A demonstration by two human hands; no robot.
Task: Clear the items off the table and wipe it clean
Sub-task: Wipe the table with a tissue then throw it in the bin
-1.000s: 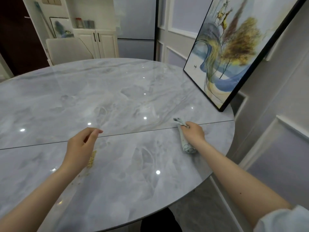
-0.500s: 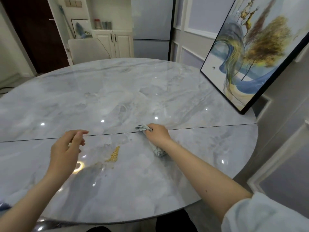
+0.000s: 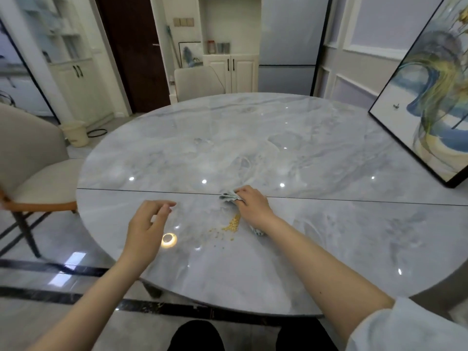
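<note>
Gripping cloth (image 3: 229, 196), right hand (image 3: 253, 207), crumbs (image 3: 231, 225) beside

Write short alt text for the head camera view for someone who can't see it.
The right hand presses a crumpled cloth on a round marble table beside yellow crumbs. The left hand hovers open over the table; a framed painting leans at the right.

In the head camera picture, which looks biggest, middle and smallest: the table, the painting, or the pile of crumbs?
1. table
2. painting, partly cut off by the frame edge
3. pile of crumbs
</note>
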